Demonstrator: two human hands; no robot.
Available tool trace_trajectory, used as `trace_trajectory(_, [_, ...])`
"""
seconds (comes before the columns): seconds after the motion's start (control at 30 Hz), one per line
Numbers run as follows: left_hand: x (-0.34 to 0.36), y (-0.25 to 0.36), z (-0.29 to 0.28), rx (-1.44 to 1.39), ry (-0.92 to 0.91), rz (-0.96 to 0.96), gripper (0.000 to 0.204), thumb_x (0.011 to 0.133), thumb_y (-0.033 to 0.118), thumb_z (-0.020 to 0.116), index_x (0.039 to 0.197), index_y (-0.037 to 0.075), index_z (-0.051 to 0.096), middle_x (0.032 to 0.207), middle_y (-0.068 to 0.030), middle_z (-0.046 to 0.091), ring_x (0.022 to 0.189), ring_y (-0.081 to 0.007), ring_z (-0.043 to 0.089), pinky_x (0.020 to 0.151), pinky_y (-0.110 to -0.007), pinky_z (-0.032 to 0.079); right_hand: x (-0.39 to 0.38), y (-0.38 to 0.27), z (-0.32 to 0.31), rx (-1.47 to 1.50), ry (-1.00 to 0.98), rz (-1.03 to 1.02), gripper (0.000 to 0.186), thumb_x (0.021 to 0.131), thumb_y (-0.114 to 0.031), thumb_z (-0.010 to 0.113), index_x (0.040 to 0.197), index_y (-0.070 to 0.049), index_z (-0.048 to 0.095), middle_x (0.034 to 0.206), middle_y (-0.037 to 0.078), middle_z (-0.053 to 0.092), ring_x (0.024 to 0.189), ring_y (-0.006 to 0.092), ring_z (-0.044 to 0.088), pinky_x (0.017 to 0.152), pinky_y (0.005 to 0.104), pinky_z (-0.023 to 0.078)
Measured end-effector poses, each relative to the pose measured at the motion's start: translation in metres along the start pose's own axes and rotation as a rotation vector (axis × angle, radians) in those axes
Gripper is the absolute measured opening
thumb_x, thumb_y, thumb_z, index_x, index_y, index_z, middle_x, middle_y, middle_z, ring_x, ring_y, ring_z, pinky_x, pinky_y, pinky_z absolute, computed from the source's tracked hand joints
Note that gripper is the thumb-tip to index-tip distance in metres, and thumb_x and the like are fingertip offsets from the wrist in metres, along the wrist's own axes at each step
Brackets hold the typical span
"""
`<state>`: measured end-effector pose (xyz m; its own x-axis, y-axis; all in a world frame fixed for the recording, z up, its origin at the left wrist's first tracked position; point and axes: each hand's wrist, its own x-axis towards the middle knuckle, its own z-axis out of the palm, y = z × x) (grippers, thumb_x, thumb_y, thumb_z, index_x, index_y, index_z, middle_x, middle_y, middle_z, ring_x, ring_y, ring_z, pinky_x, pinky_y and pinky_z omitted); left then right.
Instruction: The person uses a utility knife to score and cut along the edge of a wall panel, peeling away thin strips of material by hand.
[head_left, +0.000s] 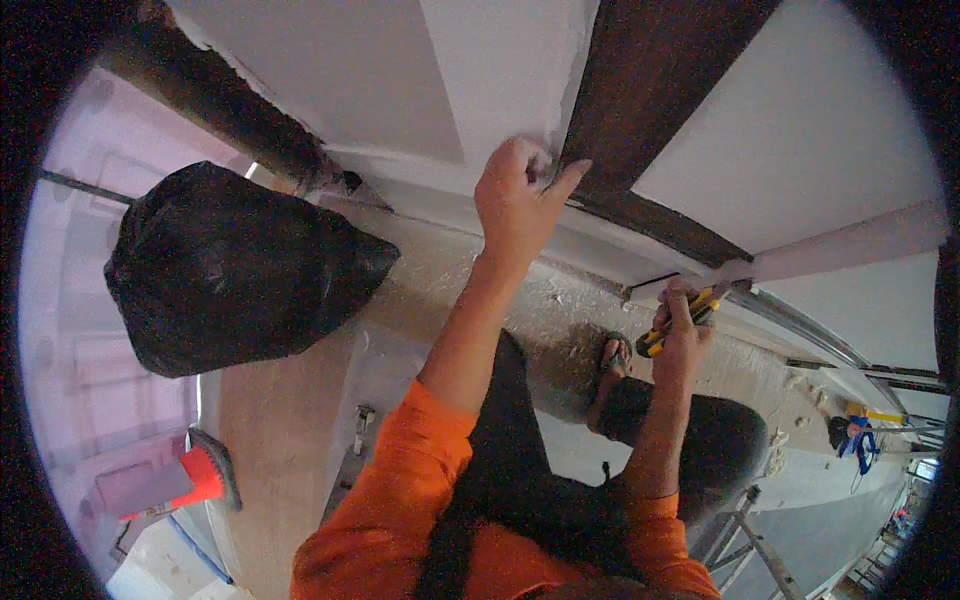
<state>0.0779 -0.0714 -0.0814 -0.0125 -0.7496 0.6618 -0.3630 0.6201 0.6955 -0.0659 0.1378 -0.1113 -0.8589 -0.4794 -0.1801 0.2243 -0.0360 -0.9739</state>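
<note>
In my right hand (684, 325) is a yellow-and-black utility knife (655, 345), the fingers wrapped round its handle. That hand is near the right end of a dark strip (690, 232) along the wall's lower edge. My left hand (520, 195) is raised against the wall, its fingers curled and the thumb stretched toward the lower left edge of a dark wood-grain panel (650, 90). Whether the curled fingers hold anything is hidden. Pale wall panels (800, 130) flank the dark one.
A full black bag (230, 270) stands at the left. Below it are an orange cone (203, 475) and a wood-toned board (275, 430). The floor (440, 285) has debris on it. A metal ladder (750, 545) is at lower right, and a blue item (857, 445) lies far right.
</note>
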Motion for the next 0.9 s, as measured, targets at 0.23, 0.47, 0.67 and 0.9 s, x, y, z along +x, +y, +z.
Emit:
trace_trajectory(0.23, [0.021,-0.003,-0.025,0.010,-0.190,0.027,0.028,0.079,0.026,0.085,0.084,0.007,0.064,0.090,-0.0111,0.070,0.087,-0.0300,0.068,0.072,-0.040,0.053,-0.018,-0.061,0.023,-0.245,-0.347,-0.219,0.006,0.095,-0.011,0.070,0.097,-0.006,0.069,0.081,-0.002,0.066,0.066,0.0046,0.053,0.057,0.0231,0.041])
trace_trajectory(0.47, [0.012,0.007,-0.017,0.202,-0.219,0.062,0.018,0.085,0.023,0.077,0.088,0.007,0.068,0.093,-0.0117,0.071,0.090,-0.0333,0.068,0.077,-0.044,0.054,-0.021,-0.048,0.035,-0.344,-0.532,-0.184,0.016,0.088,-0.013,0.078,0.095,0.000,0.070,0.086,0.004,0.072,0.078,0.0099,0.064,0.072,0.0280,0.052])
trace_trajectory(0.67, [0.002,0.010,-0.010,0.145,-0.136,0.081,0.018,0.084,0.019,0.077,0.091,0.006,0.068,0.092,-0.0121,0.071,0.086,-0.0315,0.069,0.076,-0.042,0.055,-0.010,-0.101,0.053,-0.532,-0.665,-0.432,0.018,0.089,-0.015,0.077,0.097,-0.001,0.069,0.084,0.005,0.070,0.075,0.0097,0.060,0.070,0.0305,0.051])
trace_trajectory(0.9, [0.020,-0.020,-0.026,-0.171,-0.348,0.086,0.020,0.085,0.009,0.080,0.100,0.003,0.069,0.102,-0.0112,0.073,0.092,-0.0230,0.071,0.083,-0.036,0.058,0.007,-0.129,0.068,-0.700,-0.710,-0.563,0.018,0.091,-0.018,0.075,0.100,-0.003,0.071,0.087,0.010,0.073,0.077,0.0150,0.065,0.075,0.0338,0.053])
